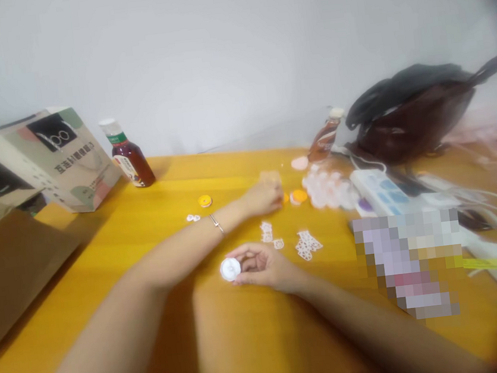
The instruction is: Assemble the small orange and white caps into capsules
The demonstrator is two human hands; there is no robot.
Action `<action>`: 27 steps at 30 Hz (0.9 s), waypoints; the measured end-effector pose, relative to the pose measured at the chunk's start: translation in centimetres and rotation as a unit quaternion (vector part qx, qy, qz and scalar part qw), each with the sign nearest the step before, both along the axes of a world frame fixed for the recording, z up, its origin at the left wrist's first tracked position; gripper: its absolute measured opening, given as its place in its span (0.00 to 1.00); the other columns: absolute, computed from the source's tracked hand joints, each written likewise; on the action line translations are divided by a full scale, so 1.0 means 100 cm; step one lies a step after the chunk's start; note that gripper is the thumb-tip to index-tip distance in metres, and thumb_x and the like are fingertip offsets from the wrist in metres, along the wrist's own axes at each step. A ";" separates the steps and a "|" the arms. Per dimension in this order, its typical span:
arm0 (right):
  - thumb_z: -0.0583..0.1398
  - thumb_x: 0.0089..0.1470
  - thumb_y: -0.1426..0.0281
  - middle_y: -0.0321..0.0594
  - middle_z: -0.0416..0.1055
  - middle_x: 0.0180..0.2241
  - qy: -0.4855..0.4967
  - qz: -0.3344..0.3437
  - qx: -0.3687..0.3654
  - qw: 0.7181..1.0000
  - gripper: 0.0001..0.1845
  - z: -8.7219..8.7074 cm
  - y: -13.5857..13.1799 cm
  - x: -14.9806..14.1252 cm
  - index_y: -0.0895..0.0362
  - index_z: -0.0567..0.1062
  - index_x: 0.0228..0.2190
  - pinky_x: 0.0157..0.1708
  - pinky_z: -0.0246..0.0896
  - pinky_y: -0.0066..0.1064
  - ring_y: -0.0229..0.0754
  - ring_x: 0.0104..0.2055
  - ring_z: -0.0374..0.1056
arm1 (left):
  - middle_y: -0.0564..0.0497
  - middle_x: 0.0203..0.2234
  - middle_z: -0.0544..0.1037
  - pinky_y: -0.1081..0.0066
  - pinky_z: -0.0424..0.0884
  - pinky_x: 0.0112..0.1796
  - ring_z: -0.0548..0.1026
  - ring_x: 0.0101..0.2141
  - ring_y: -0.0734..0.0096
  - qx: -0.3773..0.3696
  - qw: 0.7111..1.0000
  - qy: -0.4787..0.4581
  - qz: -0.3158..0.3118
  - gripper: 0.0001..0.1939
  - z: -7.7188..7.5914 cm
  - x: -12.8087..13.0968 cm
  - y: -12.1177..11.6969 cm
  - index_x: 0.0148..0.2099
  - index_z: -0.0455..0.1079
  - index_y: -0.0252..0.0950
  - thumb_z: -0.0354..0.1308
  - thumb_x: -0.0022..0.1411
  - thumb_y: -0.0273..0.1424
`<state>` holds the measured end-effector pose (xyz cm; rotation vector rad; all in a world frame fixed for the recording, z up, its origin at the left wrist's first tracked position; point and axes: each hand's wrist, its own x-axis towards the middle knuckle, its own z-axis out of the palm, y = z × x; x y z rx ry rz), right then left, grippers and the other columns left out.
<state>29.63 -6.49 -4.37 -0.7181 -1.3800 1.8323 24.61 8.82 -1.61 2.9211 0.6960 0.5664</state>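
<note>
Look first to the left hand (264,198), reaching farther out over the desk (119,273), with the orange round piece (299,197) just past the fingertips, to the right and roughly level with the knuckles. No long axis to line up there (round, to judge through the blur), and plainly nearer to the left hand than to the right hand (264,265). Between fingers and piece, a small orange patch (285,197), too smeared to tell whether pinched, touched or merely beside. Left fingers bent inward, but impossible to say whether closed on anything. Close on the orange piece's far side from the hand, a heap of pale round things (327,188). Nearer the body, gripped by the edge between right thumb and fingers, a white disc (231,268), out at the fingertips on that hand's left, face upward, likewise without a long axis. Between the two hands, white lacy pieces (267,230), apart from the right fingers; off to the left, beyond the left forearm, a yellow disc (205,201), with small white pieces (193,218) just beside.
</note>
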 end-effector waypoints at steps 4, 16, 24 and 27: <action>0.66 0.35 0.75 0.33 0.74 0.30 -0.018 -0.021 -0.001 1.000 0.20 -0.001 0.000 -0.002 0.56 0.72 0.35 0.35 0.65 0.25 0.31 0.30 0.70 | 0.46 0.35 0.71 0.71 0.63 0.38 0.68 0.35 0.69 -0.014 1.000 0.011 -0.008 0.05 -0.005 -0.021 -0.006 0.31 0.69 0.31 0.52 0.55 0.25; 0.67 0.34 0.73 0.36 0.73 0.31 -0.051 -0.048 0.009 0.997 0.21 0.003 -0.001 -0.005 0.56 0.71 0.35 0.39 0.66 0.31 0.34 0.32 0.70 | 0.50 0.32 0.72 0.74 0.65 0.32 0.71 0.29 0.76 -0.521 0.811 -0.261 0.059 0.07 0.023 -0.144 -0.082 0.35 0.63 0.34 0.54 0.58 0.34; 0.66 0.37 0.70 0.37 0.73 0.33 -0.062 -0.145 0.036 0.987 0.19 0.005 0.002 -0.006 0.55 0.71 0.36 0.41 0.64 0.33 0.36 0.34 0.69 | 0.44 0.41 0.72 0.73 0.64 0.36 0.71 0.41 0.67 -0.632 0.652 -0.414 0.073 0.21 0.000 -0.162 -0.111 0.53 0.58 0.38 0.55 0.57 0.31; 0.65 0.37 0.70 0.38 0.73 0.34 -0.075 -0.199 0.046 0.976 0.19 0.000 0.007 -0.005 0.56 0.70 0.36 0.42 0.64 0.33 0.36 0.35 0.69 | 0.43 0.43 0.71 0.73 0.65 0.37 0.70 0.42 0.67 -0.615 0.669 -0.411 0.073 0.20 -0.006 -0.159 -0.110 0.53 0.61 0.36 0.56 0.57 0.30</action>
